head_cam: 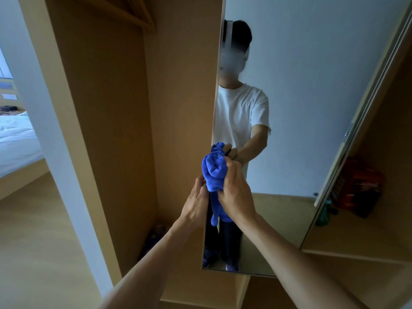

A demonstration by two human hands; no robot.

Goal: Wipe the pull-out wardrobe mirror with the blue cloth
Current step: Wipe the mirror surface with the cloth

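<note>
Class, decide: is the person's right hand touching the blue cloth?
Touching. The head view shows the right hand with its fingers curled round the bunched blue cloth.

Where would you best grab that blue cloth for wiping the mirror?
Grip the blue cloth just under its thick bunched top, coming from the side away from the mirror, as the right hand does: that leaves the wad free for the glass, the thin tail dangling.

home bedroom, bed point(15, 139) w/ white sheets at left, wooden wardrobe point(107, 108), pull-out mirror point(301, 108)
</note>
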